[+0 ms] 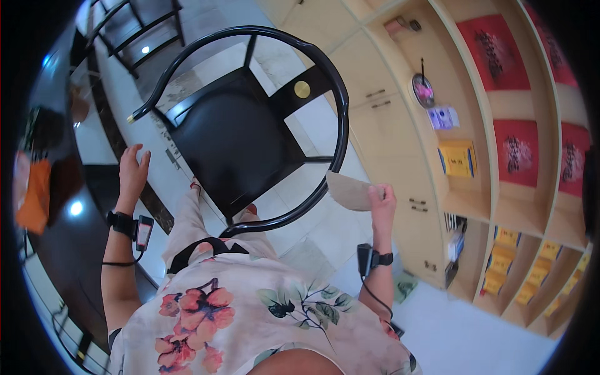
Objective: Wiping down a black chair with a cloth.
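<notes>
A black armchair (234, 136) with a curved rail and a round brass-coloured disc (302, 89) on its back splat stands before me. My right hand (383, 197) pinches one end of a grey-beige cloth (349, 191), whose other end lies against or just over the chair's curved rail (346, 117). To the left of the seat, my left hand (134, 171) is raised with its fingers apart and nothing in it. The nearest chair part to it is the brass-coloured tip (131, 119) of the arm. Both wrists wear black straps with small devices and cables.
Wooden cabinets (389, 126) and shelves with yellow boxes (457, 159) and red panels (515, 152) rise on the right. A dark glossy table (70, 262) runs along the left, near an orange object (35, 197). Another dark chair (145, 40) stands at the upper left.
</notes>
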`<state>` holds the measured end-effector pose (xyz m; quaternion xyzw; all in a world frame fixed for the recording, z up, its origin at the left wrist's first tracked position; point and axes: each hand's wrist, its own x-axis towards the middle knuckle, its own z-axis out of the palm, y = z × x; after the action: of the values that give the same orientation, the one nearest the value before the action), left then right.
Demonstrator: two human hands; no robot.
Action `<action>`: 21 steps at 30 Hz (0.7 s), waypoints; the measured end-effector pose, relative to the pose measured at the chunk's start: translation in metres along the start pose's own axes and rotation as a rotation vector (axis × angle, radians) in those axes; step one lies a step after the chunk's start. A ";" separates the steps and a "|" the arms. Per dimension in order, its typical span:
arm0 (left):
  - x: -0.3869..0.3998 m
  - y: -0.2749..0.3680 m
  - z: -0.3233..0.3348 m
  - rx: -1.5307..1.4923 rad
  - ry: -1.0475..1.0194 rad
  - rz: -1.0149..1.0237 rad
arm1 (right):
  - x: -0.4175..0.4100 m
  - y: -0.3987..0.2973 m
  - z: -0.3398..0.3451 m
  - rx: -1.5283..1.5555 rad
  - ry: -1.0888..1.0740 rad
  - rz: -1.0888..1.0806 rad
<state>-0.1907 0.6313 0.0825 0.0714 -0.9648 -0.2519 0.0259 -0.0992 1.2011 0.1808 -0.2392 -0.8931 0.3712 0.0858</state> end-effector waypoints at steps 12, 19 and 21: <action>0.254 -0.005 0.096 0.140 -0.082 0.243 | -0.130 -0.032 0.109 -0.188 0.442 0.362; 0.277 0.021 0.132 0.326 -0.265 0.081 | -0.206 0.035 0.251 0.261 0.126 0.563; 0.280 0.017 0.128 0.437 -0.221 0.075 | -0.198 0.018 0.251 0.100 0.078 0.616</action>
<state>-0.4806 0.6658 -0.0165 0.0115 -0.9953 -0.0426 -0.0867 -0.0029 0.9587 -0.0048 -0.5080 -0.7554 0.4136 0.0154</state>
